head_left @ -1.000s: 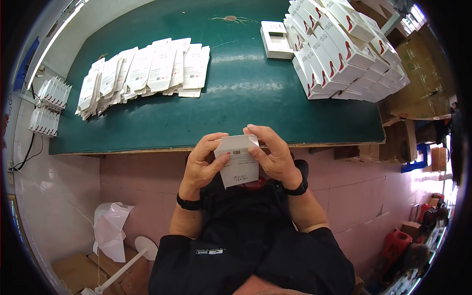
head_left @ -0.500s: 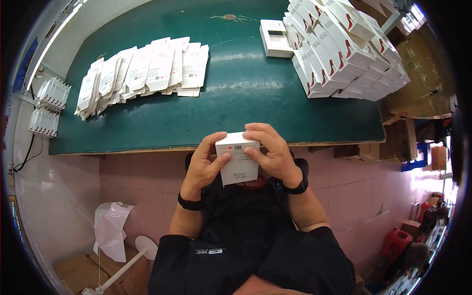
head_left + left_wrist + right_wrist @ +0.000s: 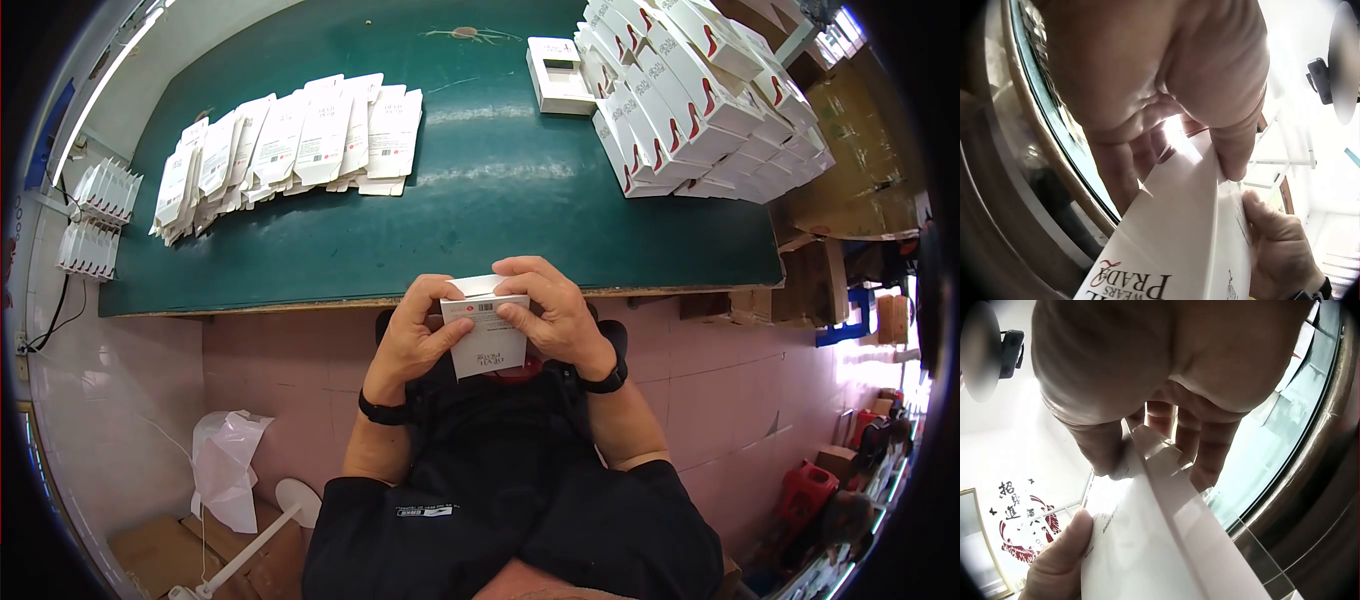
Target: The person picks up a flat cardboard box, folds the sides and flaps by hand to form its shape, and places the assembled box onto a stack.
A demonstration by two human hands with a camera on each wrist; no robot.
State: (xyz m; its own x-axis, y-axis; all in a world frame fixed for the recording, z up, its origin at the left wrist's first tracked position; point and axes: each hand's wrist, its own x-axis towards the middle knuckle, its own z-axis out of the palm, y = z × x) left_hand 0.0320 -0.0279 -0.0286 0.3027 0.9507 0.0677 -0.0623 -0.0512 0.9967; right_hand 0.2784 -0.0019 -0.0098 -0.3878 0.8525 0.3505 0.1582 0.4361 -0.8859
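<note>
At lower centre, a person in a black shirt (image 3: 500, 520) works with both forearms raised. In the middle of the frame, the left hand (image 3: 410, 335) and right hand (image 3: 560, 320) grip a small white printed box (image 3: 490, 345) from either side, thumbs on its printed face, a flap at its upper end. Just beyond is a green table (image 3: 500, 235). Flat white cartons (image 3: 320, 135) overlap at upper left; white boxes with red shoe pictures (image 3: 690, 115) are stacked at upper right.
</note>
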